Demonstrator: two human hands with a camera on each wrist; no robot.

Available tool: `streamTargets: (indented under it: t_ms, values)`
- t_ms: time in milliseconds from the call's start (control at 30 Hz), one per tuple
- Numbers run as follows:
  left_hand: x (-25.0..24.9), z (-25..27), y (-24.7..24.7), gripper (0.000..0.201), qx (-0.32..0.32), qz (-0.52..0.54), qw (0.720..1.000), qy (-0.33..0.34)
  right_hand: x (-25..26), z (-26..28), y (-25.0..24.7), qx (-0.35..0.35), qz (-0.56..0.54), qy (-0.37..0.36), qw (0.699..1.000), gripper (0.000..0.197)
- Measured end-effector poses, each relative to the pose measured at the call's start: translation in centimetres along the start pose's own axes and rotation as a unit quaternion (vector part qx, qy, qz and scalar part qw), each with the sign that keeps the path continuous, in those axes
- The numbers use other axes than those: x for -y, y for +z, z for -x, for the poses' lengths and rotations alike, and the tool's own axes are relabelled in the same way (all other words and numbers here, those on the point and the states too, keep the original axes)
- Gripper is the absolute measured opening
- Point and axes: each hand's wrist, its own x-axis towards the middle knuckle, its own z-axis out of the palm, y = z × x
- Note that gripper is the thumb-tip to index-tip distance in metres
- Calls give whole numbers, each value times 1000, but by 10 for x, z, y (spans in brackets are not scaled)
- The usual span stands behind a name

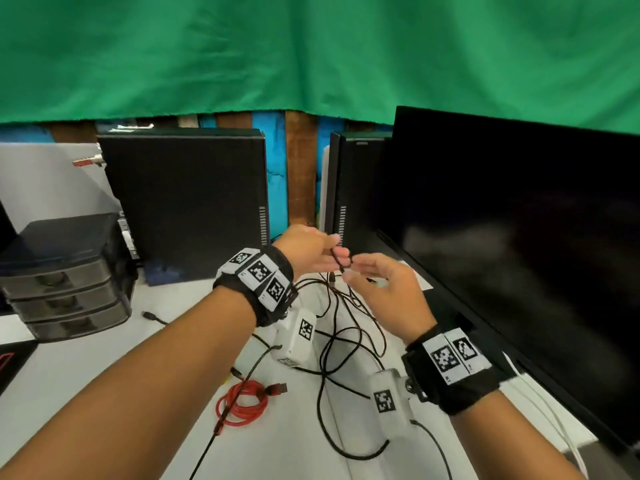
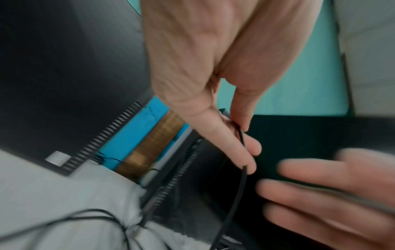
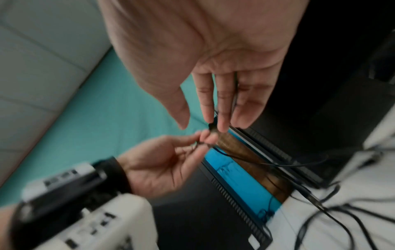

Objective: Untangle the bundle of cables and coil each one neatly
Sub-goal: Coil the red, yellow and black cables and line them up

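Black cables [image 1: 349, 327] are lying in one loose tangle on the white desk [image 1: 114, 368] just below both hands; I am not able to count the separate black cables in it. My left hand [image 1: 311, 249] is pinching one black strand [image 2: 242, 138] between thumb and fingers, and the strand is hanging down from there to the tangle. My right hand [image 1: 384, 289] is hovering just beside the left, fingers straight and relaxed, with a strand [image 3: 235, 91] running between two of its fingers [image 3: 224, 101]; I cannot tell whether they are squeezing it. One red cable [image 1: 242, 405] is sitting coiled on the desk, nearer me than the left hand. Beyond the hands I am seeing two black computer towers [image 1: 187, 202] and, right of the right hand, one dark monitor [image 1: 519, 220].
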Motion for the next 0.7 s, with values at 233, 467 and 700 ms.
streamTargets:
  t_ms: [233,467,700]
  values:
    - [-42,3,-9,13,-1,94,994,58,33,-32,-20,18,5,-51,999,18]
    - [-76,-6,-60,28,-110,185,973,81,-25,-5,-48,19,121,9,992,28]
    - [-93,-6,-96,35,-168,176,964,107,-75,18,-72,-67,173,140,973,32]
